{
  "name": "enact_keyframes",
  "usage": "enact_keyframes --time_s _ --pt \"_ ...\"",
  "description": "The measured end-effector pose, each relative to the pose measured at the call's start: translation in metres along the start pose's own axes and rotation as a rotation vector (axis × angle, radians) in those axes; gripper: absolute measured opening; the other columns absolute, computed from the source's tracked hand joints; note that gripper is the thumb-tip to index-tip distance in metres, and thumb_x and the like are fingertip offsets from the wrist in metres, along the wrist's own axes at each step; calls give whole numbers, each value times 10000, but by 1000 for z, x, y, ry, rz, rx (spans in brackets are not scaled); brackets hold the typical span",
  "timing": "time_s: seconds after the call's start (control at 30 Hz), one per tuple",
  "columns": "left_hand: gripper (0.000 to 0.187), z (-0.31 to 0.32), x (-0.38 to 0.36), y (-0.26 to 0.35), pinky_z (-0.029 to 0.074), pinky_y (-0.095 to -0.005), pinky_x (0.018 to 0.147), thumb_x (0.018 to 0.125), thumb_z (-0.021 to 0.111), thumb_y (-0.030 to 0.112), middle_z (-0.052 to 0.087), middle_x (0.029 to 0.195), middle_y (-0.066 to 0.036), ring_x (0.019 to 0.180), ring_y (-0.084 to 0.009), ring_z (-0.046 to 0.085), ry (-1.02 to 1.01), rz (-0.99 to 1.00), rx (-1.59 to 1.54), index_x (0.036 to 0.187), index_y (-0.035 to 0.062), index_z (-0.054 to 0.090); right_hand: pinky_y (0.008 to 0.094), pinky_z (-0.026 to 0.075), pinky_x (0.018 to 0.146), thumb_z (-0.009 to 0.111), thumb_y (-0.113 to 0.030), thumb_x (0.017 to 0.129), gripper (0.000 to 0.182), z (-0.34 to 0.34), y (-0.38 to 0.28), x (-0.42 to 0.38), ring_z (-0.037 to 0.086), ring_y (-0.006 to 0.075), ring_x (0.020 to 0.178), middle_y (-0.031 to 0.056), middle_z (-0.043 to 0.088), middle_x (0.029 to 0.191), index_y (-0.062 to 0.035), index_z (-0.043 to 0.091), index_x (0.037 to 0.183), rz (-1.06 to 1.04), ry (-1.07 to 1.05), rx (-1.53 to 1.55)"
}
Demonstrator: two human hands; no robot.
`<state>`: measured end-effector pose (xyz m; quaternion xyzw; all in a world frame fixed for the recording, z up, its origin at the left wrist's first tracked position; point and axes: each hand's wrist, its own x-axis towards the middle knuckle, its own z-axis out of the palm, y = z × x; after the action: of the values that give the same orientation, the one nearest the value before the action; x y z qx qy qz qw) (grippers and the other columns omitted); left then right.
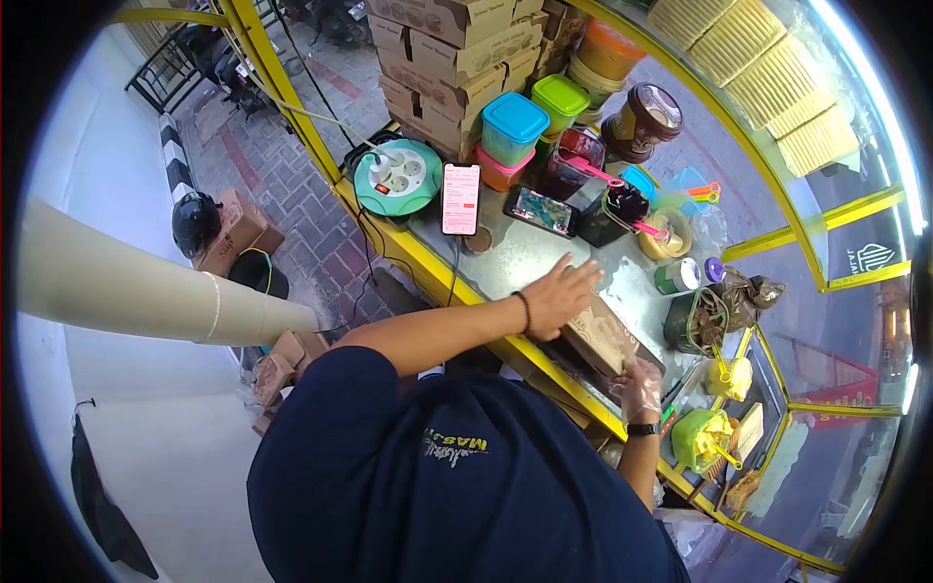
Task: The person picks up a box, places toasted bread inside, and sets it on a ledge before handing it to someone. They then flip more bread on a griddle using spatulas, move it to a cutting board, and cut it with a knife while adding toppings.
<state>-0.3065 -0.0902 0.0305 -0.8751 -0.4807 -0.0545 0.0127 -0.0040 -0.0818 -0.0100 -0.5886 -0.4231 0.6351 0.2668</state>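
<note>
View from above a street stall, over the shoulders of a person in a dark blue shirt. The left hand (562, 291), bare and with a dark band at the wrist, lies flat with fingers spread apart on the metal tabletop (515, 262), touching the upper end of a brown cardboard box (603, 335). The right hand (639, 389), covered by a thin clear plastic glove and with a black watch at the wrist, rests against the lower end of the same box; whether its fingers close around the edge cannot be told. The box lies tilted on the tabletop at the yellow front rail, between the two hands.

Further back on the tabletop, a white smartphone (461, 198) and a black smartphone (541, 211) lie side by side with lit screens. A green cable reel (397, 177) with sockets sits just left of them. Behind stand a blue-lidded tub (513, 126), a green-lidded tub (560, 101), a brown jar (641, 121) and stacked cardboard cartons (452, 49). To the right of the box stands a small green can (677, 277).
</note>
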Motion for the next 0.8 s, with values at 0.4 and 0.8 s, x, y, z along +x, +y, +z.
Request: enact_keyframes --time_s 0.4,0.8 --pt "979 16 37 49 115 -780 1065 751 720 533 324 1539 -221 1457 -481 166 -190 -62 -126 1557 207 270 305 485 496 650 -274 928 345 7 20 10 673 194 636 64 667 927 -46 614 1185 106 -4 -161" --pt "451 86 -12 10 458 -450 933 988 537 271 632 1125 -294 1082 -440 591 443 -700 -1044 1375 47 483 348 390 1075 796 -285 826 1013 11 11 -3 489 265 1288 183 530 1368 -46 148 1567 -423 -149 -314"
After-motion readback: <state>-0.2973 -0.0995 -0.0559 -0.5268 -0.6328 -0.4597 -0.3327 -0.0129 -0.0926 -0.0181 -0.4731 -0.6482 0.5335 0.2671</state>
